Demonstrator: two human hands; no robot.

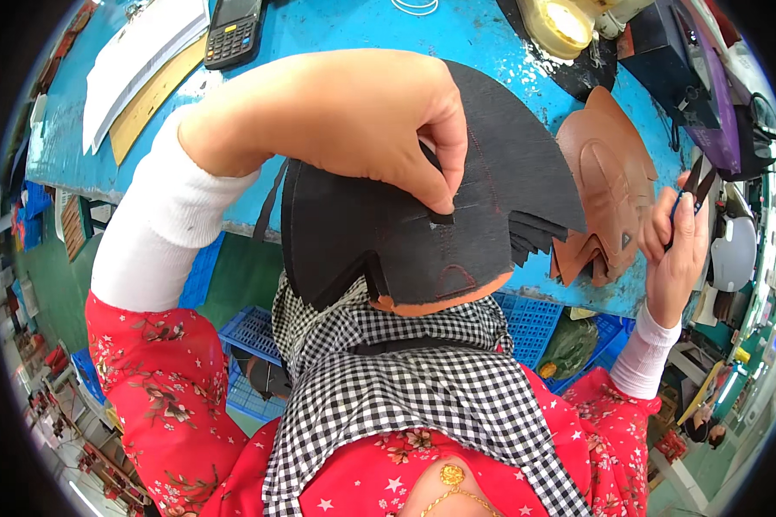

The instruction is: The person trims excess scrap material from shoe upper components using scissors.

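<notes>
My left hand (379,121) reaches across from the left and pinches at the middle of a black leather piece (336,224), next to a small slit. The piece looks like a shoe upper; it has red stitch lines, an orange-brown lower edge and a notch at its front. It partly overhangs the table edge above my lap. At the right, my right hand (677,246) is raised with small dark scissors (704,184) in it, their blades pointing up and spread apart. What exactly lies between my left fingertips is hidden.
Brown leather uppers (621,164) lie on the blue table (319,30) to the right. Papers (138,65) and a black handheld keypad device (234,33) are at the far left. A glue-stained pot (562,26) and a dark box (672,73) stand far right. Blue crates (530,323) sit below the table.
</notes>
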